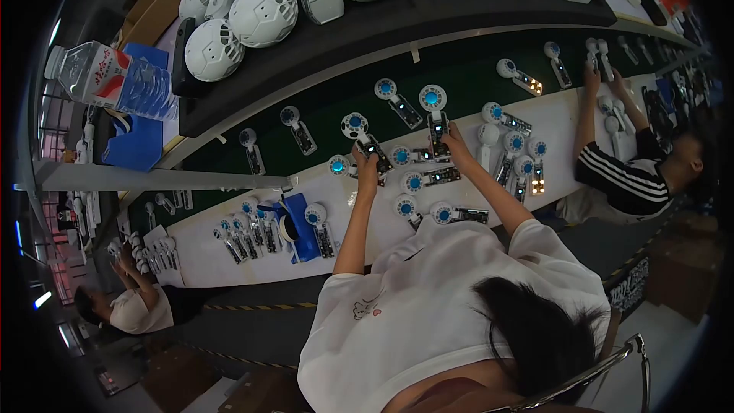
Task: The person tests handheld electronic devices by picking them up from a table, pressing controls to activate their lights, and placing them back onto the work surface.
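My left hand (367,170) is closed around the handle of a small device (354,125) with a round white-and-black head and a bare circuit board, lit by small lights. A similar device (433,98) with a blue-centred round head stands upright in my right hand (456,148), whose fingers wrap its dark board. Between and below my hands, more such devices (413,181) lie on the white tabletop (359,241). One with a glowing blue centre (338,165) lies just left of my left hand.
Beyond the tabletop, a green belt (321,118) carries spaced devices. A dark shelf (428,11) above holds white round housings (264,15) and a water bottle (115,80). A blue holder (303,222) stands at left. Co-workers sit at the left (141,307) and right (627,176).
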`<state>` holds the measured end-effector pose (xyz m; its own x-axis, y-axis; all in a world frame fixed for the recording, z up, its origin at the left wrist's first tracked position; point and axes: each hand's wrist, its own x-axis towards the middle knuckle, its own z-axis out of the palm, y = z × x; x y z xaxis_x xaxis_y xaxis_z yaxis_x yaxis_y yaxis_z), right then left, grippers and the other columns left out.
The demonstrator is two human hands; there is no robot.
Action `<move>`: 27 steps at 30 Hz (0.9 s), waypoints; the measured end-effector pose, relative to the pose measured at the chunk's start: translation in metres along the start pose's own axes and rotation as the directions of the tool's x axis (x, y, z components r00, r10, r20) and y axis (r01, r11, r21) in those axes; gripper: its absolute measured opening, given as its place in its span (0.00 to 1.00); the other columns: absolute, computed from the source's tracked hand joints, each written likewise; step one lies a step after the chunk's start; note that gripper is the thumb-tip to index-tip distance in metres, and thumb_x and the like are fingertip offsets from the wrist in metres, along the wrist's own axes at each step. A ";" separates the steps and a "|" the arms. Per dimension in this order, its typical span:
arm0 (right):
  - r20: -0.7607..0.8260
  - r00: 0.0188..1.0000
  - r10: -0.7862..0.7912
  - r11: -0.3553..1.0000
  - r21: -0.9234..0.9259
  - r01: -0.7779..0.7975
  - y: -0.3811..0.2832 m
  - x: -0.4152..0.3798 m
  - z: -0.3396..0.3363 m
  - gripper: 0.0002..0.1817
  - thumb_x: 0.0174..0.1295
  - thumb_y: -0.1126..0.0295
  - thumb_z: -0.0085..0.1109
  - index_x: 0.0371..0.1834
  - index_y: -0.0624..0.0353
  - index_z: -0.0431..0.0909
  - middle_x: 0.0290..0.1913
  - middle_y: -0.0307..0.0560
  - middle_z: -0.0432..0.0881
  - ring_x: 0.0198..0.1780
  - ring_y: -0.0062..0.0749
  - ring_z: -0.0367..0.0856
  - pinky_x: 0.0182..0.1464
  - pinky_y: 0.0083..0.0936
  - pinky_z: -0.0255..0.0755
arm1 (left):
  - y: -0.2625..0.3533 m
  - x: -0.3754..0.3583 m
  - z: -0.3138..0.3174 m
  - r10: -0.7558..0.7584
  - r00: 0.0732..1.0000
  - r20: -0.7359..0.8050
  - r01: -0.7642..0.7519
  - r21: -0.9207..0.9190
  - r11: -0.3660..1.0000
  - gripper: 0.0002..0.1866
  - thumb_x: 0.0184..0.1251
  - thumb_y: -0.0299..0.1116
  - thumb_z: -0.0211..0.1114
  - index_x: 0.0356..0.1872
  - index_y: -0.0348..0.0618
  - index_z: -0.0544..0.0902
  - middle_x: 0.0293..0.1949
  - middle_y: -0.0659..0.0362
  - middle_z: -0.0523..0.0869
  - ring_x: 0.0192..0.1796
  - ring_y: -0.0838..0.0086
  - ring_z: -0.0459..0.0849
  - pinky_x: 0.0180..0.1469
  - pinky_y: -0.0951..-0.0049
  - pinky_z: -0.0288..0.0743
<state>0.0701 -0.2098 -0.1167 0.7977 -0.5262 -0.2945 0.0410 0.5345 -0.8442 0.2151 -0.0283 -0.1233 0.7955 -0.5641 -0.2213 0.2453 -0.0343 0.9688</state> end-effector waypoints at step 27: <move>-0.082 0.906 -0.415 0.134 -0.991 -0.029 0.058 0.161 -0.048 0.28 0.43 0.63 0.60 0.49 0.62 0.68 0.42 0.54 0.71 0.53 0.45 0.63 0.52 0.38 0.62 | -0.092 0.154 -0.072 0.160 0.949 -0.271 -0.004 0.498 0.867 0.34 0.45 0.30 0.63 0.54 0.30 0.60 0.47 0.45 0.69 0.51 0.59 0.67 0.54 0.68 0.62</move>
<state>0.1726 -0.2954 -0.2343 0.6562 -0.7531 0.0463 -0.6133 -0.5681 -0.5488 0.3550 -0.0532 -0.2549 0.9444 -0.3175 -0.0850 -0.0667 -0.4384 0.8963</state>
